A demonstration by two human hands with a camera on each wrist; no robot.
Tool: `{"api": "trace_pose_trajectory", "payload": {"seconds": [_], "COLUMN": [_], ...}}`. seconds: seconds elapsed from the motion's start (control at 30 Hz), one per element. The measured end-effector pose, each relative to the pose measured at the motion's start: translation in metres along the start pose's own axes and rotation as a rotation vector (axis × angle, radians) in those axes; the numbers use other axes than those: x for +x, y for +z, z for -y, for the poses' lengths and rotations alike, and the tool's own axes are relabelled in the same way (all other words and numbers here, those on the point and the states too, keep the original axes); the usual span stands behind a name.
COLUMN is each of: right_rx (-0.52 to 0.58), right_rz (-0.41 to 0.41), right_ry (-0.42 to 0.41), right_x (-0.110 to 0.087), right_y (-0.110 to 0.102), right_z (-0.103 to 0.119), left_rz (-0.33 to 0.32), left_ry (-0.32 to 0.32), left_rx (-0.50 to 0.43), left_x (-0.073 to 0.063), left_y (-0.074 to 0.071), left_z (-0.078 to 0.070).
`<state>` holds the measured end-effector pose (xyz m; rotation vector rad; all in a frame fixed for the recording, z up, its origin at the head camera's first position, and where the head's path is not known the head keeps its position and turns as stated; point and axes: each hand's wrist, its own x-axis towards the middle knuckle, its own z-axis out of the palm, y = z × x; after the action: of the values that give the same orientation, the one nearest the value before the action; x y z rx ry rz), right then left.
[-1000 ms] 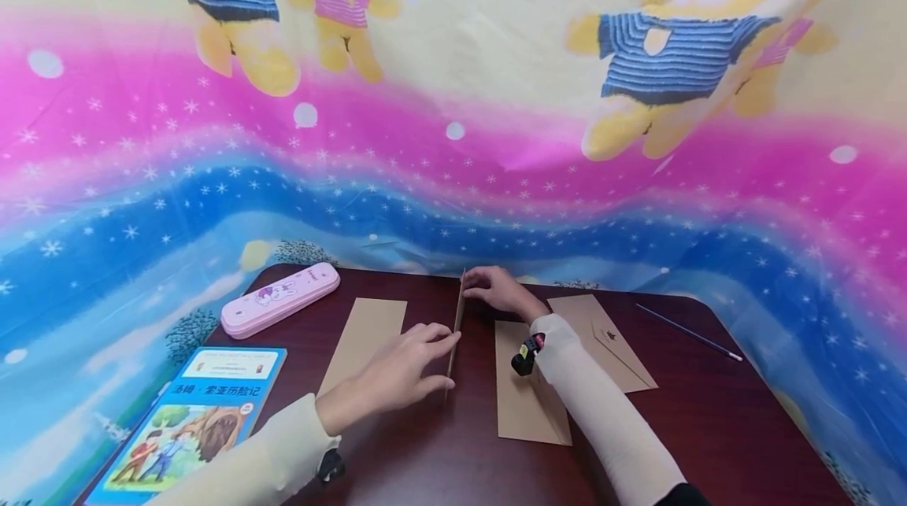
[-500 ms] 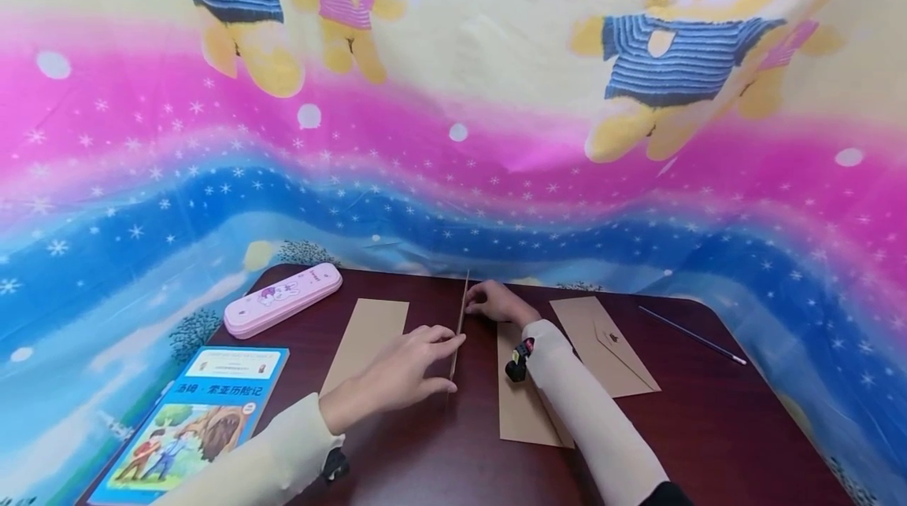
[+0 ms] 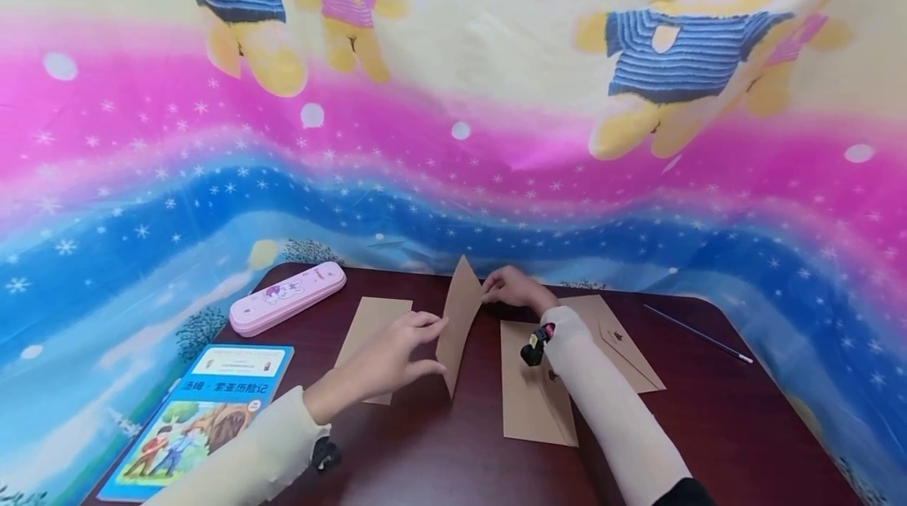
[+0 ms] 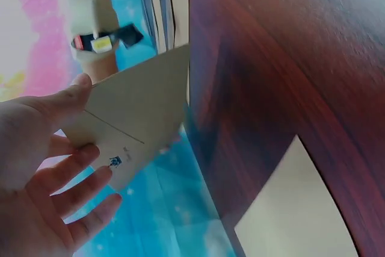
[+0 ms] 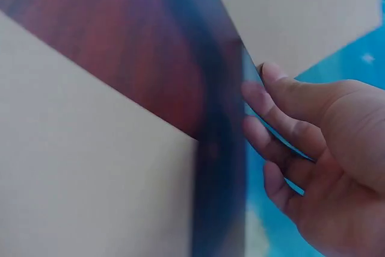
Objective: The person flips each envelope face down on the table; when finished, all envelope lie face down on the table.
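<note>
A brown paper envelope (image 3: 460,315) stands on edge over the middle of the table, turned at an angle. My right hand (image 3: 516,289) pinches its far right edge between thumb and fingertips, as the right wrist view shows. My left hand (image 3: 398,352) is at its left side, fingers loosely extended and apart from the thumb, fingertips right at the edge. In the left wrist view the envelope (image 4: 141,109) bears a flap line and a small dark emblem. One flat envelope (image 3: 372,321) lies left, partly hidden by my left hand. Another envelope (image 3: 527,404) lies under my right forearm.
A third flat envelope (image 3: 627,345) with a dark emblem lies farther right, beside a thin dark pencil (image 3: 697,333). A pink pencil case (image 3: 286,298) is at the back left, with a blue book (image 3: 191,435) nearer. A printed cloth (image 3: 453,199) hangs behind the dark table (image 3: 425,459).
The envelope was nearly edge-on before; now it has swung so its broad face shows. My right hand has moved right with its edge, and my left hand has shifted slightly left.
</note>
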<state>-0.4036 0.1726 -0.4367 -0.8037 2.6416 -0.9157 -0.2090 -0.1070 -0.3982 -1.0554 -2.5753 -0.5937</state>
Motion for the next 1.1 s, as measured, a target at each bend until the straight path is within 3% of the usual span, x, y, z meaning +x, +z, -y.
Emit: {"api": "trace_pose_trajectory", "payload": {"seconds": [0.2, 0.3, 0.53, 0.8, 1.1], "right_rx": [0.134, 0.169, 0.198, 0.123, -0.094], "right_rz": [-0.059, -0.078, -0.084, -0.103, -0.052], "right_ry": [0.062, 0.068, 0.1, 0.072, 0.042], "right_x": [-0.005, -0.008, -0.015, -0.011, -0.003], "right_y": [-0.022, -0.028, -0.033, -0.027, 0.0], "right_z": [-0.001, 0.002, 0.014, 0.022, 0.021], "left_rz": [0.009, 0.0, 0.038, 0.11, 0.196], "left_ry": [-0.099, -0.119, -0.209, -0.346, -0.367], "left_rx": [-0.016, -0.013, -0.119, -0.106, -0.063], "left_x": [-0.008, -0.011, -0.015, -0.016, -0.023], "left_y": [-0.006, -0.006, 0.0, 0.012, 0.03], "left_z": [0.009, 0.012, 0.013, 0.008, 0.012]}}
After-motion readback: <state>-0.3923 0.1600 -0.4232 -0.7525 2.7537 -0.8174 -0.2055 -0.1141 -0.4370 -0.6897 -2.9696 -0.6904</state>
